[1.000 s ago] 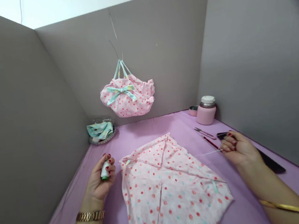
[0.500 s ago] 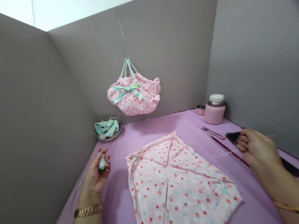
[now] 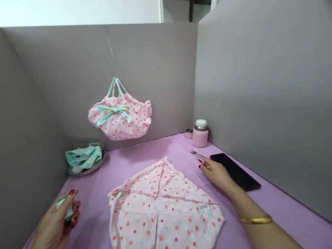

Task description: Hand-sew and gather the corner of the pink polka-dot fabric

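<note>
Soft even light, white wall [image 3: 79,8] glaring above, faint shadow beside my left hand [image 3: 53,229], upper-right corner darkened

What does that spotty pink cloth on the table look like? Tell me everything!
The spotty cloth is pale pink with red and faint blue dots, and looks like thin cotton. It lies flat, slightly wrinkled, on the purple table cover, with one corner pointing away. Lines like seams or folds cross it, and a small mint tab shows near its right edge. Neither hand touches it.
</note>
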Tool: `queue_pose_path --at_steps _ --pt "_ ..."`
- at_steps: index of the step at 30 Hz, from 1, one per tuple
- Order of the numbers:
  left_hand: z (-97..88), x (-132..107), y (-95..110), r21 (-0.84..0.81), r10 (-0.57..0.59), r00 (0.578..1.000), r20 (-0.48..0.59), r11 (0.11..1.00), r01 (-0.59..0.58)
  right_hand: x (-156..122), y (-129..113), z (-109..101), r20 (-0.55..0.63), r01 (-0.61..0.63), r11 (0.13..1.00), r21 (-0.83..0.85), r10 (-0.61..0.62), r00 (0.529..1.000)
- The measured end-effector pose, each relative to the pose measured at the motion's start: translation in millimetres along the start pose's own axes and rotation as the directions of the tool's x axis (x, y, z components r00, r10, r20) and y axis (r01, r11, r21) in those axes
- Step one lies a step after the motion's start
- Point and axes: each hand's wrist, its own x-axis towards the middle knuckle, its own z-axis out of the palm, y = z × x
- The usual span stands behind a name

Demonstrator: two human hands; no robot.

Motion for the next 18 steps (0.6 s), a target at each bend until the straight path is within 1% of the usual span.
queue_pose_path --at_steps 2,4,7,10,12,15,18 --pt "4.0 0 -2 0.024 -0.023 1.0 -0.007 0.999 0.023 -4 -2 0 0.037 0.038 0.995 -0.093 -0.035 0.999" --pt "8.5 -2 -3 0.031 -0.043 0.999 0.015 0.999 0.042 -7 -4 -2 0.071 0.08 0.984 -0.157 -0.069 0.995" --pt "15.4 -5 -6 0.034 -0.073 0.996 0.051 0.997 0.071 0 -6 -11 0.065 0.103 0.965 -0.24 -0.09 0.994" --pt "19.9 -6 -8 -0.001 -0.088 0.995 0.047 0.996 0.088 23 -5 -19 0.018 0.063 0.944 -0.324 -0.06 0.998" --pt "20.8 -6 -10 -0.024 -0.08 0.994 0.078 0.996 0.082 42 -4 -18 0.011 0.029 0.928 -0.372 -0.027 1.0" --pt "20.4 -6 -11 -0.009 -0.036 0.989 0.142 0.999 0.038 66 -1 -7 0.042 -0.007 0.909 -0.417 0.027 0.999" --pt "20.6 -9 -12 0.018 0.003 0.986 0.169 1.0 -0.006 74 1 5 0.08 -0.028 0.906 -0.421 0.068 0.994"
